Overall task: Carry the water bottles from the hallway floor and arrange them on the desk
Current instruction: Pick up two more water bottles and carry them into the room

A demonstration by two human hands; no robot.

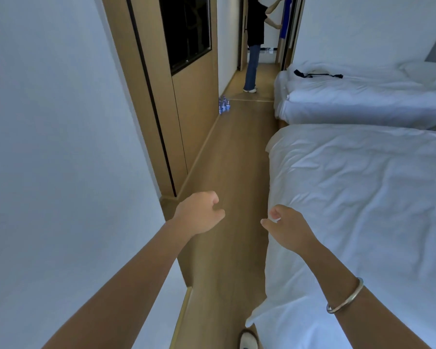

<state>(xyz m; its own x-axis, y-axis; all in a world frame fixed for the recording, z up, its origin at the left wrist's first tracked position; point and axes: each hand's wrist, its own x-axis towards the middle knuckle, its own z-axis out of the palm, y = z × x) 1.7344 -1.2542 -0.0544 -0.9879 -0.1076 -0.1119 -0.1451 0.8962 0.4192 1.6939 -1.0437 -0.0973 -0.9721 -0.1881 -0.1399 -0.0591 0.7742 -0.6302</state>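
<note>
Against far wall: water bottles.

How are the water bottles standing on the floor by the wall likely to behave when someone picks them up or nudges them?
The water bottles stand upright in a tight cluster against the wooden wall panel, so a nudge to one would probably topple its neighbours. They look small and narrow, so likely light enough to carry several per trip. Once tipped on the smooth wooden floor, they may well roll.
</note>
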